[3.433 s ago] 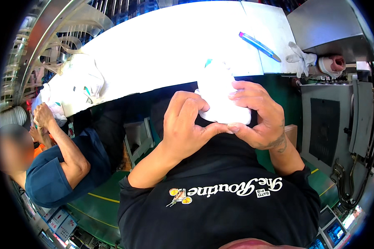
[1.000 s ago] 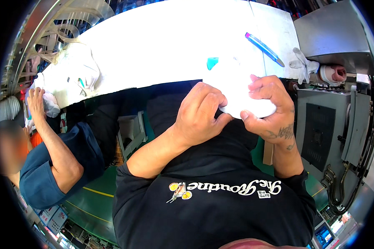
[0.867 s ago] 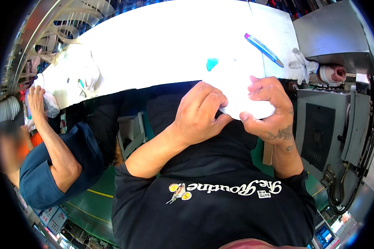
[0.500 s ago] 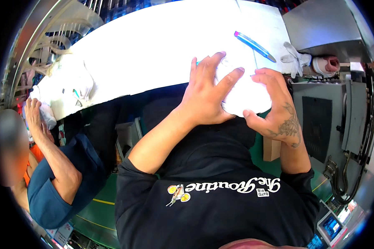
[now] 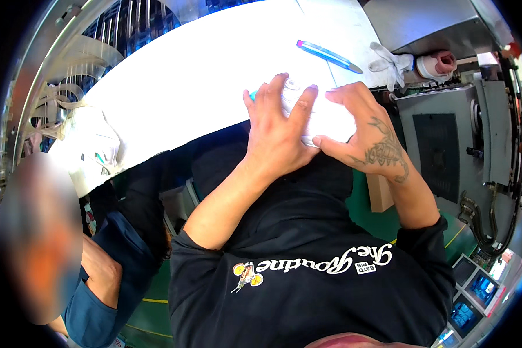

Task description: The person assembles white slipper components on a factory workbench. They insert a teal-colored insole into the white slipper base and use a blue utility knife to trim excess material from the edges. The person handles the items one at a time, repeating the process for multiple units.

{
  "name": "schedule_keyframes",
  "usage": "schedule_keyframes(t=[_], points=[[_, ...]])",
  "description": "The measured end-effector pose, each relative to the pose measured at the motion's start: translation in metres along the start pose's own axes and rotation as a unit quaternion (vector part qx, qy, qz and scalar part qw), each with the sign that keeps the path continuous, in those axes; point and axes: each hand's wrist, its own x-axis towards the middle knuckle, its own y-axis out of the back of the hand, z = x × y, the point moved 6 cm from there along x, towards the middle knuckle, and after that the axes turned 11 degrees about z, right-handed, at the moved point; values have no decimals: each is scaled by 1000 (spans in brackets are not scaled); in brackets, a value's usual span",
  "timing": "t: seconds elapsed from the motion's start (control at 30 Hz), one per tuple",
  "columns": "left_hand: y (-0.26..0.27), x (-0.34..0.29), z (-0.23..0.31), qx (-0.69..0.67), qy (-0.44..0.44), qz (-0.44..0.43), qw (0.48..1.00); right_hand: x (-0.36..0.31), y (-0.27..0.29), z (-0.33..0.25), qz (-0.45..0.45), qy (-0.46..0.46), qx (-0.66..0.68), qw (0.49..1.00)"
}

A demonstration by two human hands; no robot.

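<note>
both hands (image 5: 316,130) press the white bundle (image 5: 329,119); its long axis is hidden.

- The long white surface (image 5: 203,75) in front of me is washed out by strong light from above.
- Beyond its far edge runs a metal rack (image 5: 122,26) with upright bars and pale straps hanging at the left.
- To my right stands a grey metal machine housing (image 5: 452,145) with a dark panel, and black cables (image 5: 493,220) loop below it.
- The floor (image 5: 151,313) under me is green with a thin yellow line.
- Small lit screens (image 5: 475,296) sit at my lower right.
</note>
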Motion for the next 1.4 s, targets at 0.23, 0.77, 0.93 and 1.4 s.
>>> schedule_keyframes(t=[0.23, 0.77, 0.93, 1.4], points=[[12, -2, -11, -62, 3, -6, 998, 1, 11, 8, -4, -28, 84, 996], [101, -26, -3, -190, 66, 58, 978, -47, -91, -39, 202, 16, 339, 919], [96, -35, 6, -150, 46, 92, 983, -45, -75, -49, 173, 104, 374, 905], [111, -11, -3, -231, -28, -68, 970, -13, -58, -24, 37, 157, 379, 911]])
